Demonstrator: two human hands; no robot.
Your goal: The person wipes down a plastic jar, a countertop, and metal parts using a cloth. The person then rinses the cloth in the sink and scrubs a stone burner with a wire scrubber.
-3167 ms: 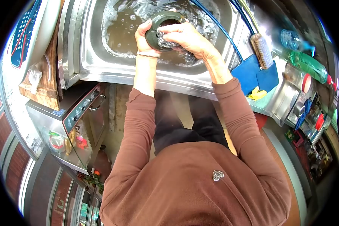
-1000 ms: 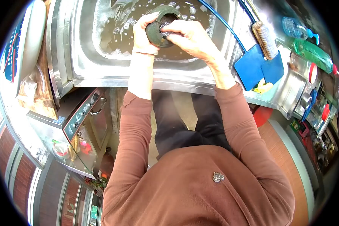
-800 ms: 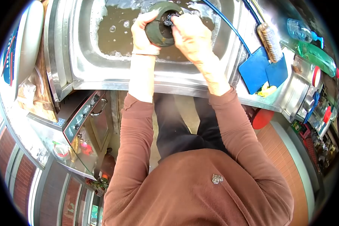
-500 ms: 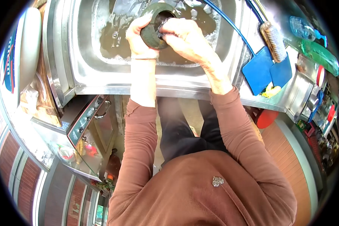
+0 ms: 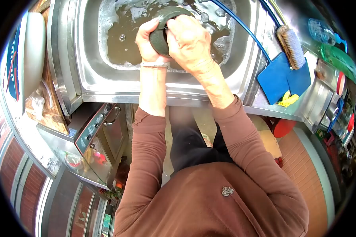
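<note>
Over the metal sink (image 5: 91, 59), which holds murky, foamy water (image 5: 124, 45), a dark green round pot (image 5: 158, 39) is tilted with its mouth toward the right. My left hand (image 5: 148, 42) grips the pot's left side, thumb near the rim, a pale band round the wrist. My right hand (image 5: 189, 41) is curled at the mouth, its fingertips inside and out of sight. Whatever those fingers hold is hidden now; a dark metallic scourer showed there in earlier frames.
Right of the sink lie blue flat-bladed tools (image 5: 273, 79), a bristle brush (image 5: 292, 46), a yellow item (image 5: 288, 99), a green bottle (image 5: 338, 61) and a clear blue bottle (image 5: 321, 31). At left are a wooden board (image 5: 51, 102) and a pale basin (image 5: 35, 55).
My right hand has turned and moved deeper over the pot's mouth, covering the scourer. My left hand keeps its hold. The whole view has shifted slightly.
</note>
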